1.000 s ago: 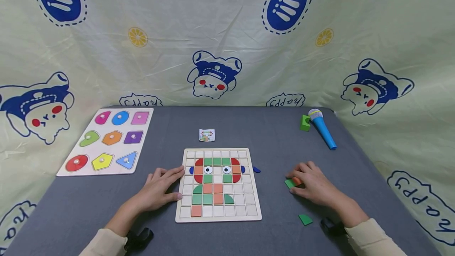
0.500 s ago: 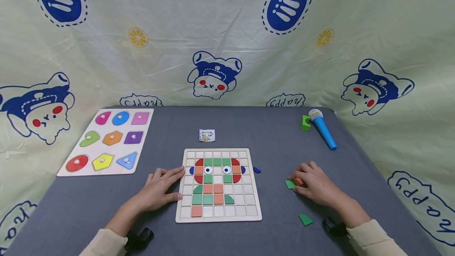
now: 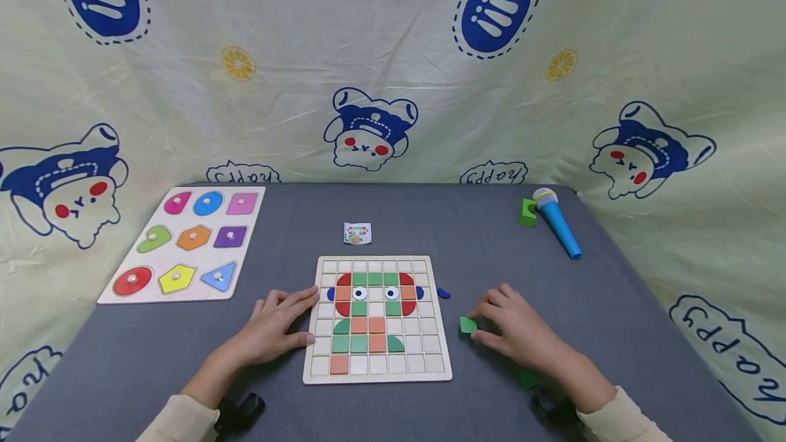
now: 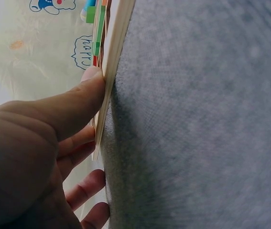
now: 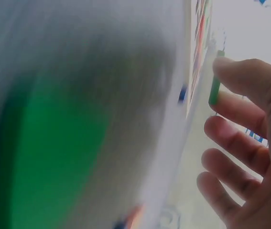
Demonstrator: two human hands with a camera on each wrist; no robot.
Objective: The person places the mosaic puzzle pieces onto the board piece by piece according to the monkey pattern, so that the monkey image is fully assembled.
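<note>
A wooden grid board point(image 3: 419, 364) lies in the middle of the table with red, orange, green and blue tiles and two eye pieces set in its squares. My left hand point(image 3: 274, 329) rests against its left edge, thumb point(image 4: 91, 93) and fingers touching the rim. Right of the board, above the table, my right hand point(image 3: 522, 329) pinches a green square tile point(image 3: 469, 325) between thumb and forefinger; the right wrist view shows this tile point(image 5: 215, 81) edge-on. Another green tile point(image 3: 528, 379) lies under the right forearm, partly covered.
A small blue piece point(image 3: 443, 292) lies just off the board's right edge. Behind the board is a small picture card point(image 3: 357, 233). A knobbed shape puzzle point(image 3: 166, 258) lies at the left; a toy microphone point(image 3: 559, 227) and green block point(image 3: 527, 213) are at the back right.
My right hand has picked up the green square tile and moved left with it, closer to the board. The orange piece by its fingers is now out of sight in the head view. The left hand stays put.
</note>
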